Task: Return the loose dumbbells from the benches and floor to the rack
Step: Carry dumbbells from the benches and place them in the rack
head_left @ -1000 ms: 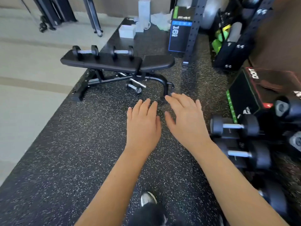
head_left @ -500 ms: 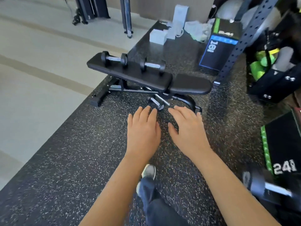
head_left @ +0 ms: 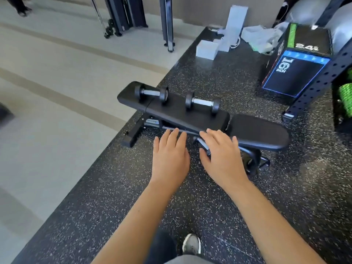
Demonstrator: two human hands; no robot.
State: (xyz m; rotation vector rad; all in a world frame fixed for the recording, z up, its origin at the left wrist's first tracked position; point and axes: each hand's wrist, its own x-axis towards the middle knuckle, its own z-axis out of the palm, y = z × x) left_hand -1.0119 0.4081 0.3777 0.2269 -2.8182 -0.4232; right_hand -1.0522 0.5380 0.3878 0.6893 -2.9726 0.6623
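Observation:
Two small black dumbbells with steel handles lie on a black padded bench (head_left: 257, 133): the left dumbbell (head_left: 151, 93) near the bench's far left end, the right dumbbell (head_left: 202, 102) at its middle. My left hand (head_left: 169, 159) and my right hand (head_left: 222, 159) are held out flat, palms down, fingers apart and holding nothing, just short of the bench's near edge. Both hands hover below the dumbbells in the view and touch neither. The dumbbell rack is out of view.
The bench stands on black speckled rubber flooring (head_left: 114, 197), with pale floor (head_left: 47, 111) to the left. A black plyo box (head_left: 297, 63), a perforated rack upright (head_left: 314, 86) and white boxes (head_left: 207, 49) lie beyond. My shoe (head_left: 191, 243) shows at the bottom.
I have walked towards the bench, which now appears larger and closer. The racked dumbbells at the right have left the view. Both hands stay open and held out.

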